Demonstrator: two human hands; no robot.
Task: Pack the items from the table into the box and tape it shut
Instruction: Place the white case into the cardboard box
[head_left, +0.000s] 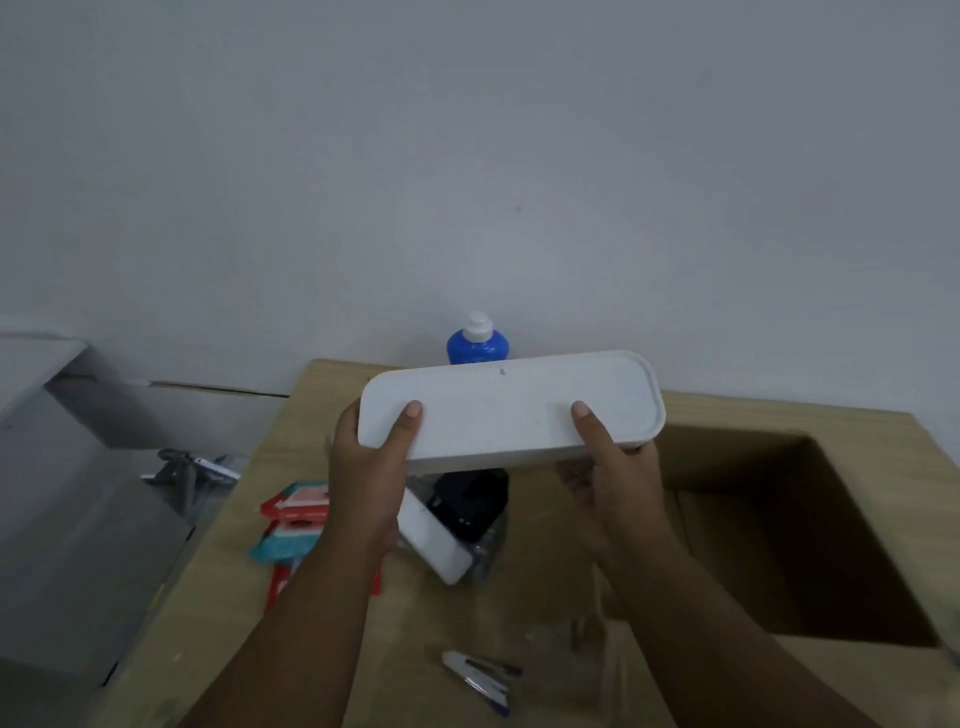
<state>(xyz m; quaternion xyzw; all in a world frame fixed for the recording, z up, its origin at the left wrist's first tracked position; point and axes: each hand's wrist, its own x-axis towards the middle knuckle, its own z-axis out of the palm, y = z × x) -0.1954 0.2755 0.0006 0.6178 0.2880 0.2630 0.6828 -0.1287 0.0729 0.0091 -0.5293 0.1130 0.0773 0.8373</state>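
Our left hand (363, 467) and right hand (618, 470) each grip one end of a long white container (511, 410), thumbs on top, above the counter (535, 613). It is plain, with rounded corners and a raised rim. The open cardboard box (883, 525) is to its right. Print on the red packets (296, 506) is too blurred to read.

Matt white plastic tray (511, 410), brown cardboard box (852, 431), pale wood table (540, 613), glossy blue bottle (477, 351)
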